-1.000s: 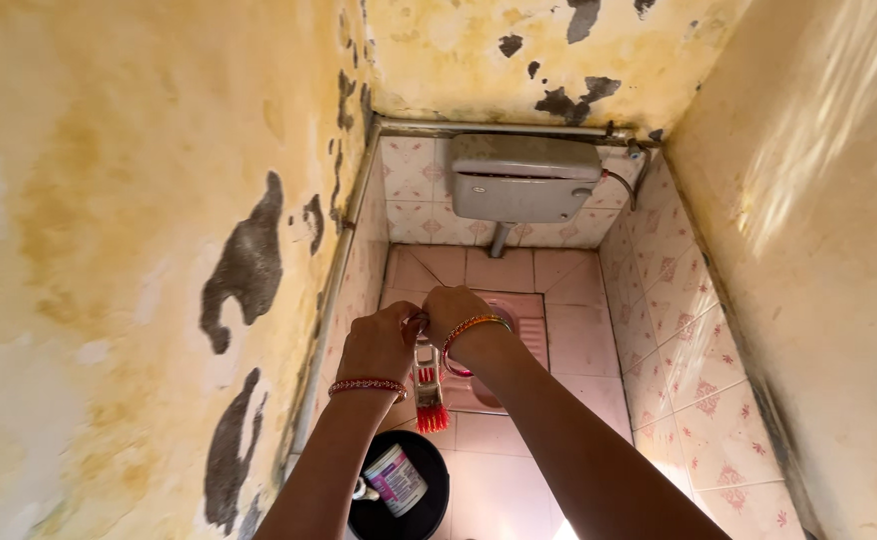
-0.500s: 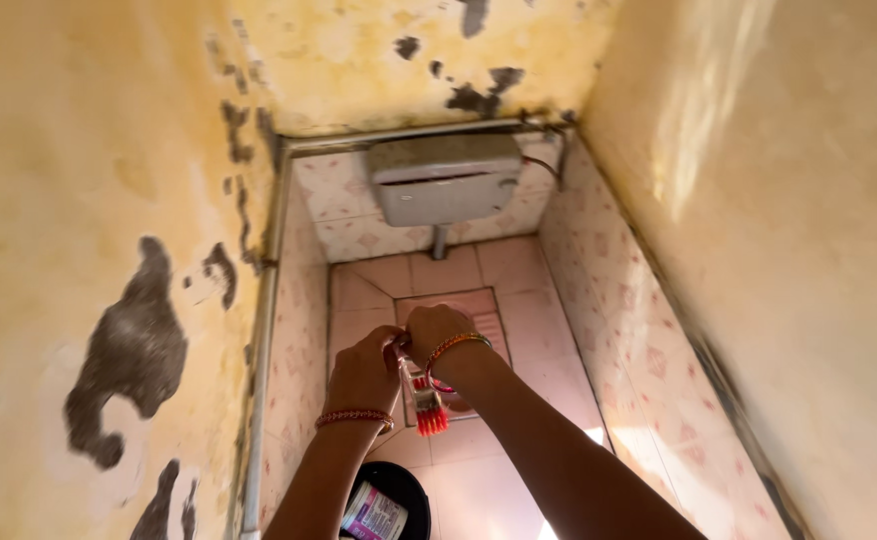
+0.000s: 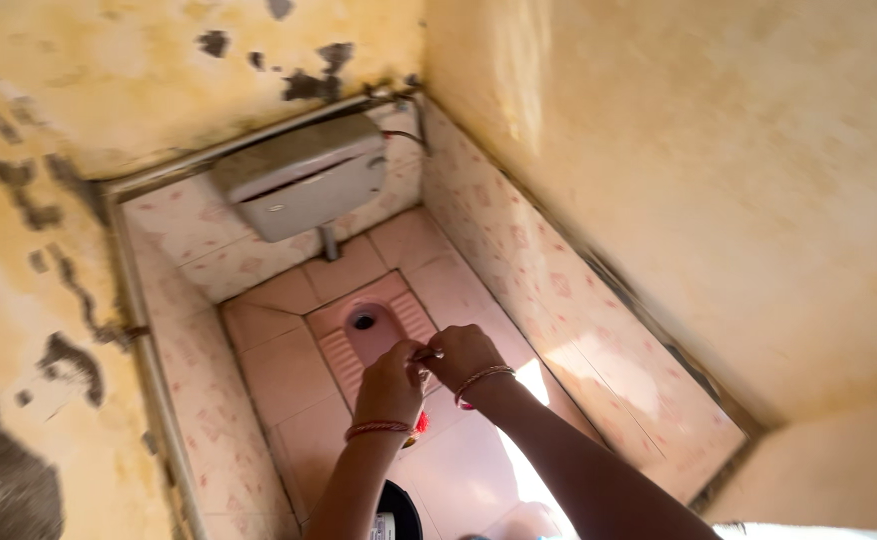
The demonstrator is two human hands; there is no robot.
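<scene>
Small red-tipped brush (mostly hidden), held upright

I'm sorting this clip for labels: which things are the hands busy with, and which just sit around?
In hand:
left hand
right hand
small thin object with red end, pinched between both

Around:
squat toilet pan
wall cistern
black container
wall pipe

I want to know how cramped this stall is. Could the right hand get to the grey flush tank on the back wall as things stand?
Probably yes: nothing stands between the right hand and the flush tank, though that hand is busy on a small red-tipped thing.
</scene>
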